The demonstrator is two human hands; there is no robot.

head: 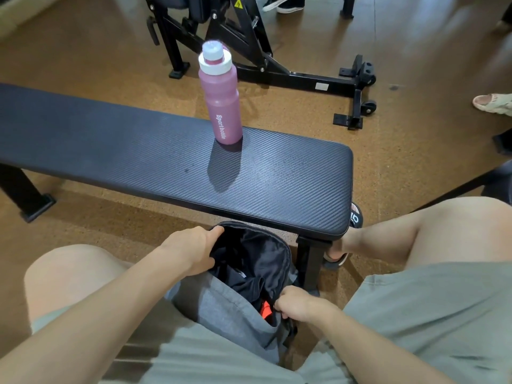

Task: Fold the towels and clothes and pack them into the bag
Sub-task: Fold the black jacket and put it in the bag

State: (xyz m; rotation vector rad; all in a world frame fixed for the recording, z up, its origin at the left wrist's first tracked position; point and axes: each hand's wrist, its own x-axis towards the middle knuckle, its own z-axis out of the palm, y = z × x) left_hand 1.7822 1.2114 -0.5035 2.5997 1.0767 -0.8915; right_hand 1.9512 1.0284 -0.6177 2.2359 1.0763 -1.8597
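Both hands (191, 250) (296, 304) grip bag (221, 309) edges below bench (277, 178) bearing upright bottle (221, 101).

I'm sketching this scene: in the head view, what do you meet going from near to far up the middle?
Bag held open by both hands, then the bench, the bottle standing on it, then the exercise machine.

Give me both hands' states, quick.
Left hand: gripping the far rim of the bag.
Right hand: pinching the bag's near edge.
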